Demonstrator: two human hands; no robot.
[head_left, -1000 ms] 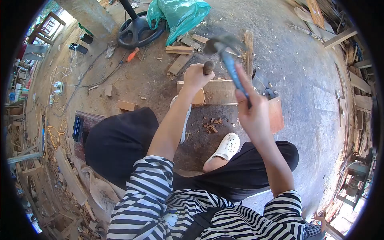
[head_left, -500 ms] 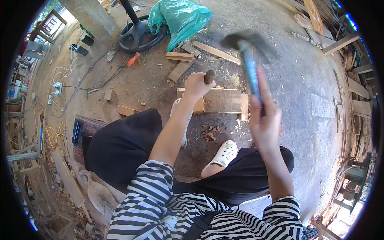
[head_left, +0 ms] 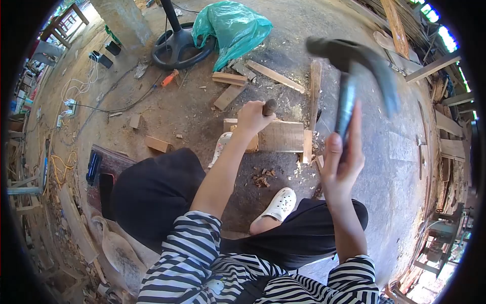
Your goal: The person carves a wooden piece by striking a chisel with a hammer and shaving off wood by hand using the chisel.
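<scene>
My left hand (head_left: 251, 120) is wrapped round the wooden handle of a chisel (head_left: 270, 107); the blade is hidden below the fist. Under that hand lies a wooden block (head_left: 281, 137) on the floor, with smaller wood pieces against its ends. In my right hand (head_left: 343, 175) is a claw hammer (head_left: 346, 104), gripped by its blue shaft. The hammer head is raised well above the floor, to the right of the chisel and apart from it.
Wood chips (head_left: 262, 180) lie between my white clogs (head_left: 281, 203). Offcuts (head_left: 229, 96) and a green plastic bag (head_left: 234, 30) lie beyond the block, beside a black round base (head_left: 178, 48). An orange-handled screwdriver (head_left: 170, 77) and cables are to the left. Timber lines the right side.
My right hand and the hammer have moved to the right, with the head tilting and coming closer to the camera. The left hand keeps its hold on the chisel over the block.
</scene>
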